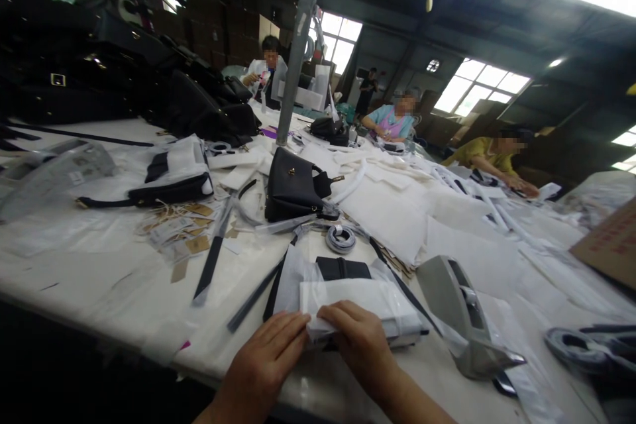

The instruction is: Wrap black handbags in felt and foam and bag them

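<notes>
In front of me a black handbag [342, 269] lies on the table, partly wrapped in white packing paper [362, 298]. My left hand [271, 358] is at the near left corner of the paper, its fingers close together and its thumb hidden. My right hand [360, 344] curls its fingers over the near edge, pressing the paper down. Both hands appear to grip the fold, though its underside is hidden. Just beyond the wrapped bag is a coiled grey strap [340, 238]. Farther back a second black handbag [293, 185] stands with its zip end to the right.
A grey tape dispenser [460, 324] stands to the right. Paper tags [181, 228] and a partly wrapped bag [171, 179] lie left. Black bags [99, 73] pile up behind. A metal post [295, 66] rises mid-table. Several co-workers sit across; a cardboard box [611, 245] is at right.
</notes>
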A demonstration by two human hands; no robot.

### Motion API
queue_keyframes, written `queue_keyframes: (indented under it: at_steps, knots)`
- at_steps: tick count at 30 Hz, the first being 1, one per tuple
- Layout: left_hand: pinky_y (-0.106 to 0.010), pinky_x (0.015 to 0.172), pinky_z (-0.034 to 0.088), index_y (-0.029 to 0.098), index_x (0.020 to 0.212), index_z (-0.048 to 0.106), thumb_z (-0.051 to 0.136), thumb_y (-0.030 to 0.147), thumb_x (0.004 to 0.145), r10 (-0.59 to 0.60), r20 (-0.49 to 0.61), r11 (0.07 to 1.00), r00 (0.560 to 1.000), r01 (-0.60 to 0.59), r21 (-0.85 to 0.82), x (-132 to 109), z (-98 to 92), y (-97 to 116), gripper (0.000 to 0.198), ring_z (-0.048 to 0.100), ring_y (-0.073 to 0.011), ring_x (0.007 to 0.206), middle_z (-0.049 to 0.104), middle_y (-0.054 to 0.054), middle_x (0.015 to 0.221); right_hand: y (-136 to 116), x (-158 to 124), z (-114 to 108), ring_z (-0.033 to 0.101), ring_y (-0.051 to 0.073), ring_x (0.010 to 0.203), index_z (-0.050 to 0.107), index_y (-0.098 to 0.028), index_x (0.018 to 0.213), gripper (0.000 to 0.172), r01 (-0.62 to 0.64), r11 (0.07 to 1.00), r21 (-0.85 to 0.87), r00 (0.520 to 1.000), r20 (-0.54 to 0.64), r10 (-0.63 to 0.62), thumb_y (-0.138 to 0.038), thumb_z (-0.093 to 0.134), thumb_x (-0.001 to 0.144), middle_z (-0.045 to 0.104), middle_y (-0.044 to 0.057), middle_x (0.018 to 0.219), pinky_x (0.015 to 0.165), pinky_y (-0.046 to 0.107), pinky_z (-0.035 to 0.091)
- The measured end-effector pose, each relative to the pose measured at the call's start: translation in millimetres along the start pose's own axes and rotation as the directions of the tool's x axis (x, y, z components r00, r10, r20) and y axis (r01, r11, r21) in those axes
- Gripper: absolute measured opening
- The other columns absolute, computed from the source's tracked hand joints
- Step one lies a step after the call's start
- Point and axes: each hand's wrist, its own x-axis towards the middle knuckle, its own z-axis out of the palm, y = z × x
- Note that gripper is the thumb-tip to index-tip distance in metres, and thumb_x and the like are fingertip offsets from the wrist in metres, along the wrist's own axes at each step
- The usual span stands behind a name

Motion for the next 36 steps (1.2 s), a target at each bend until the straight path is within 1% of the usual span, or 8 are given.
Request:
queue_keyframes:
  at_steps: [3, 6, 10, 15, 20, 24, 30, 36]
  knots:
    - [-0.033, 0.100, 0.052, 0.016, 0.111, 0.067, 0.042, 0.008, 0.096, -0.020, -0.014, 1.000, 1.000, 0.020, -0.016, 1, -0.8, 2, 0.031, 0.067, -0.0179, 0.107, 0.073, -0.006, 0.113, -1, 0, 3, 0.061, 0.016, 0.078, 0.067, -0.022, 0.095, 0.015, -0.162, 0.985, 0.067, 0.985, 0.065, 0.158, -0.019, 0.052, 0.097, 0.066, 0.003, 0.083, 0.070, 0.024, 0.047]
    - [-0.031, 0.100, 0.052, 0.015, 0.120, 0.062, 0.047, 0.010, 0.093, -0.099, -0.019, 0.994, 0.995, 0.099, -0.037, 2, -2.7, 6, 0.032, 0.068, -0.0184, 0.107, 0.073, -0.007, 0.113, -2, 4, 5, 0.061, 0.016, 0.080, 0.068, -0.022, 0.088, 0.010, -0.245, 0.966, 0.087, 0.969, 0.045, 0.242, -0.023, 0.060, 0.094, 0.065, 0.003, 0.083, 0.073, 0.024, 0.047]
    - [-0.028, 0.090, 0.056, 0.015, 0.133, 0.050, 0.051, 0.028, 0.094, -0.264, 0.038, 0.960, 0.964, 0.266, -0.084, 10, -7.1, 12, 0.042, 0.068, -0.0206, 0.105, 0.072, -0.010, 0.114, -2, 10, 4, 0.059, 0.015, 0.073, 0.066, -0.020, 0.076, 0.014, -0.334, 0.938, 0.092, 0.943, 0.049, 0.330, -0.024, 0.065, 0.090, 0.062, 0.001, 0.076, 0.066, 0.024, 0.044]
    - [-0.034, 0.076, 0.057, 0.016, 0.140, 0.040, 0.056, 0.055, 0.089, -0.463, 0.070, 0.885, 0.884, 0.465, -0.024, 26, 1.7, 23, 0.066, 0.070, -0.0232, 0.081, 0.073, -0.006, 0.091, -2, 13, 3, 0.057, 0.013, 0.065, 0.064, -0.019, 0.071, 0.016, -0.415, 0.904, 0.105, 0.910, 0.059, 0.411, -0.022, 0.071, 0.085, 0.058, -0.002, 0.071, 0.060, 0.023, 0.040]
    - [-0.036, 0.075, 0.054, 0.021, 0.135, 0.045, 0.053, 0.038, 0.091, -0.571, 0.086, 0.820, 0.816, 0.573, 0.006, 29, 10.7, 27, 0.048, 0.069, -0.0228, 0.080, 0.071, -0.003, 0.086, -2, 12, 2, 0.057, 0.013, 0.066, 0.063, -0.019, 0.069, 0.018, -0.425, 0.898, 0.111, 0.905, 0.044, 0.423, -0.023, 0.070, 0.086, 0.059, -0.002, 0.070, 0.062, 0.023, 0.038]
    - [-0.035, 0.074, 0.053, 0.024, 0.133, 0.047, 0.054, 0.029, 0.088, -0.612, 0.131, 0.786, 0.780, 0.619, -0.012, 32, 6.4, 24, 0.046, 0.070, -0.0220, 0.080, 0.072, 0.001, 0.083, -3, 13, 0, 0.058, 0.013, 0.067, 0.064, -0.019, 0.070, 0.019, -0.419, 0.902, 0.099, 0.908, 0.038, 0.418, -0.025, 0.067, 0.088, 0.061, -0.001, 0.070, 0.063, 0.024, 0.037]
    - [-0.030, 0.066, 0.051, 0.028, 0.124, 0.052, 0.055, 0.027, 0.088, -0.702, 0.255, 0.683, 0.665, 0.730, -0.027, 46, -0.7, 19, 0.036, 0.072, -0.0203, 0.080, 0.073, 0.003, 0.082, -5, 16, 0, 0.059, 0.014, 0.066, 0.066, -0.019, 0.070, 0.022, -0.449, 0.893, 0.030, 0.893, 0.041, 0.448, -0.026, 0.063, 0.091, 0.063, 0.000, 0.070, 0.062, 0.024, 0.036]
    - [-0.026, 0.065, 0.047, 0.028, 0.117, 0.055, 0.054, 0.028, 0.091, -0.710, 0.351, 0.665, 0.611, 0.746, 0.046, 56, -1.5, 16, 0.026, 0.072, -0.0183, 0.080, 0.074, 0.003, 0.084, -8, 24, 0, 0.064, 0.016, 0.071, 0.068, -0.019, 0.076, 0.016, -0.527, 0.843, -0.107, 0.835, 0.124, 0.537, -0.026, 0.060, 0.090, 0.070, 0.002, 0.076, 0.063, 0.025, 0.035]
